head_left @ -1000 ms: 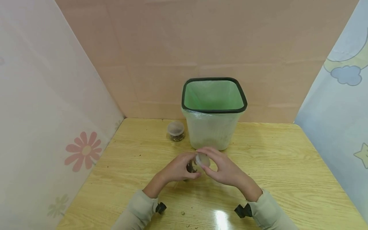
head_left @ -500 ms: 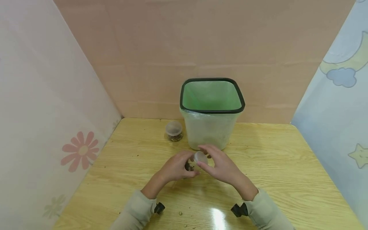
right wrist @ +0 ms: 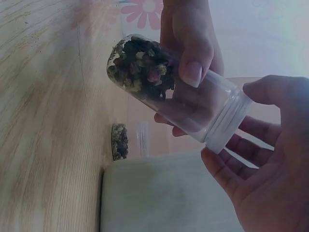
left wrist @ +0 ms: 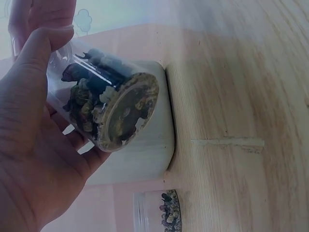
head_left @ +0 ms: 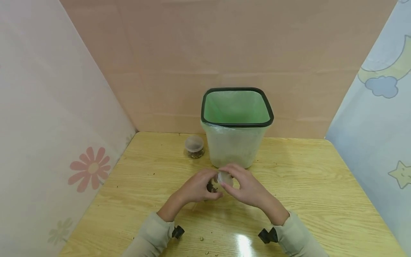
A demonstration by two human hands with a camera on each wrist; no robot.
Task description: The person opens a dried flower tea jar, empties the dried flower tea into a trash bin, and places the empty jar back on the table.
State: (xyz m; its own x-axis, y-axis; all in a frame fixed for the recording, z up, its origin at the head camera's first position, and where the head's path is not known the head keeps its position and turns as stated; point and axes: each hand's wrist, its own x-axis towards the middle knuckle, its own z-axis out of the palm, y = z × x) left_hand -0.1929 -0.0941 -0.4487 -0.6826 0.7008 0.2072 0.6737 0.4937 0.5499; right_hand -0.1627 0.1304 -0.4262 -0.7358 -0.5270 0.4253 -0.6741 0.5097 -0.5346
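Note:
A clear jar [right wrist: 149, 72] about half full of dried flower buds is held tilted above the table, its base toward my left side. My left hand [head_left: 199, 187] grips the jar round its body, thumb on one side and fingers on the other. At the other end, my right hand [head_left: 247, 185] holds the translucent screw lid [right wrist: 227, 121] between thumb and fingers. The lid sits on the jar's mouth. In the left wrist view the jar's base [left wrist: 130, 113] faces the camera, with dark and pale buds against the wall.
A bin [head_left: 236, 142] with a black rim and a green inside stands behind my hands. Left of it is a second clear jar [head_left: 194, 147] with dried buds at its bottom. Small crumbs [head_left: 201, 238] lie on the wooden table [head_left: 321, 200] near its front.
My right fingers lift off the lid's far edge at half a second ago, then close on it again. My left hand keeps its grip on the jar.

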